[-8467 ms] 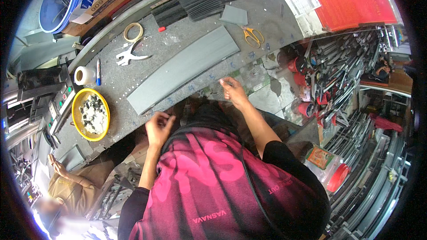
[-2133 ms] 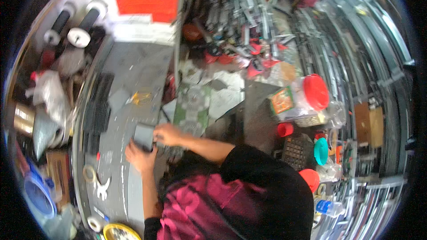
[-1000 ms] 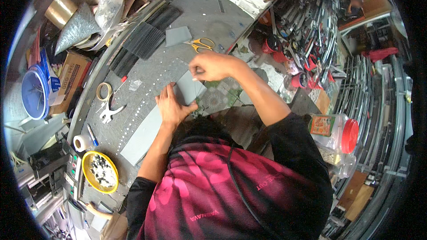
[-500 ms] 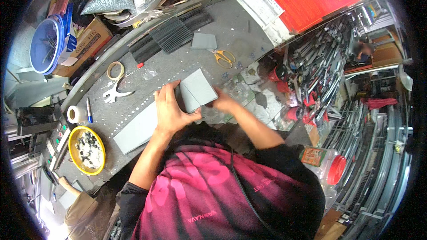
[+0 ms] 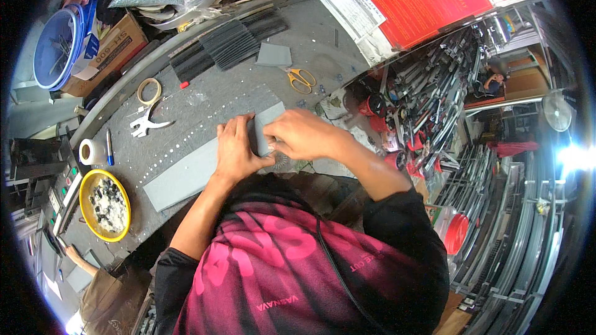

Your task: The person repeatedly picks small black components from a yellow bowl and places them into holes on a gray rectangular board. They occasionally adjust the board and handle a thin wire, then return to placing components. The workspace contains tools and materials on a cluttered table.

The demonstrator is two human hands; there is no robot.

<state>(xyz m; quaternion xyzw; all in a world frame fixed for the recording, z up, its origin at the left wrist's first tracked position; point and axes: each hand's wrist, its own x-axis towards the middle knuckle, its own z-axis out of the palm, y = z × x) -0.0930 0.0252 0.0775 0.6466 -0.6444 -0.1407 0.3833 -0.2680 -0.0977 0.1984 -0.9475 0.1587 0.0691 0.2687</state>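
Note:
A long, flat grey strip lies slantwise over the near part of the bench. My left hand is closed across its width, fingers at the far edge and thumb at the near one. Beside that palm shows a dark edge, whose object I cannot make out. My right hand is closed in a pinch over the strip's right part, and what it holds is hidden. Beyond the hands lie yellow-handled scissors and a small grey sheet piece.
Left on the bench are a yellow bowl of black and white bits, a tape roll, white-handled pliers, a white roll and a marker. Dark ribbed strips lie behind. Metal profiles crowd the right.
My right hand has moved from the strip's right end leftward, on top of it near my left hand. The strip's right part, tilted up before, now lies lower. My left hand keeps its hold.

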